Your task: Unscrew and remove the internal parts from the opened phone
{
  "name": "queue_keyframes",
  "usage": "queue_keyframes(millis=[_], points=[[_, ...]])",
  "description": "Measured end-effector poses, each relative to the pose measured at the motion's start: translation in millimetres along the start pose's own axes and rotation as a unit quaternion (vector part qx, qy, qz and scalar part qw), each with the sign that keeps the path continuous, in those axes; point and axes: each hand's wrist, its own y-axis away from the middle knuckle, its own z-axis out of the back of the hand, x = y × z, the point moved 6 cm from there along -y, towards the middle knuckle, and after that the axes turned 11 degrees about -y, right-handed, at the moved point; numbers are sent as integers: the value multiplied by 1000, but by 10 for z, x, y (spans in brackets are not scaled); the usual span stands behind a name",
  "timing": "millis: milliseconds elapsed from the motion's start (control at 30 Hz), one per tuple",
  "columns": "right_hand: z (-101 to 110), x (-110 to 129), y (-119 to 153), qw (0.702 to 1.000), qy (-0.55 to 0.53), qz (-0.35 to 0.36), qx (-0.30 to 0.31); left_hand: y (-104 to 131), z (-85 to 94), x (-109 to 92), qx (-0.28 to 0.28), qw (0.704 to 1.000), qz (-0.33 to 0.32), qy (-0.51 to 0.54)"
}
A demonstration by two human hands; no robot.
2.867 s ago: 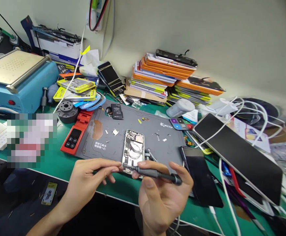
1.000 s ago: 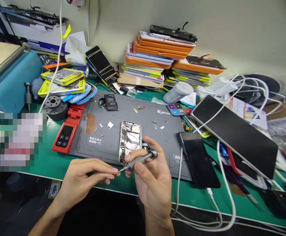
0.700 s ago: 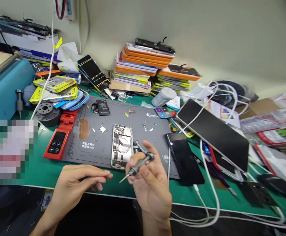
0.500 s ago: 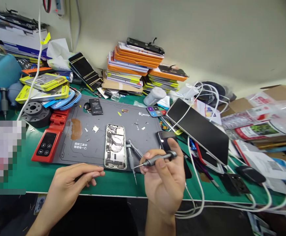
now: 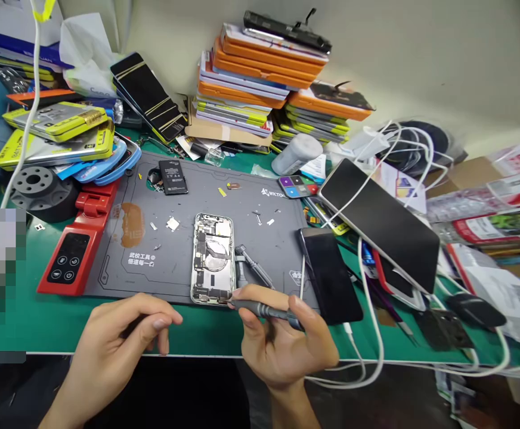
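Note:
An opened phone (image 5: 214,262) with its inner parts bare lies upright on the grey mat (image 5: 161,179), near its front edge. My right hand (image 5: 282,339) grips a grey screwdriver (image 5: 266,311), whose tip is at the phone's lower right corner. Left of the phone, my left hand (image 5: 130,339) hovers over the front edge of the mat with thumb and fingers apart and nothing between them. More screwdrivers (image 5: 254,267) lie right of the phone, partly hidden by my right hand. A black battery (image 5: 173,177) and a small metal plate (image 5: 173,223) rest farther back.
A red device (image 5: 67,259) borders the mat on the left. At the right lie a black phone (image 5: 331,274), a large tablet (image 5: 378,229) and white cables (image 5: 378,322). Stacked orange boxes (image 5: 266,65) and a white canister (image 5: 296,156) stand behind.
My right hand has lowered and brought the screwdriver tip from beside the phone to its lower right corner. My left hand has opened slightly. The camera view has shifted closer.

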Motion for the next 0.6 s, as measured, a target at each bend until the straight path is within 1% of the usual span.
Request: queue_keyframes(millis=[100, 300, 400, 467, 500, 600], points=[[-12, 3, 7, 1000, -5, -2, -1, 4, -4, -18, 2, 1000, -11, -11], [-25, -16, 20, 1000, 0, -12, 8, 10, -16, -9, 10, 1000, -5, -19], [-34, -34, 15, 999, -12, -18, 32, -8, -20, -27, 11, 1000, -13, -22], [-39, -26, 12, 999, -11, -2, 51, -21, -18, -42, 12, 999, -18, -25], [-30, -16, 10, 999, -2, 11, 51, -26, -15, -47, 11, 999, -18, -26], [27, 22, 1, 998, 42, 48, 15, -31, -7, -49, 11, 999, -14, -28]])
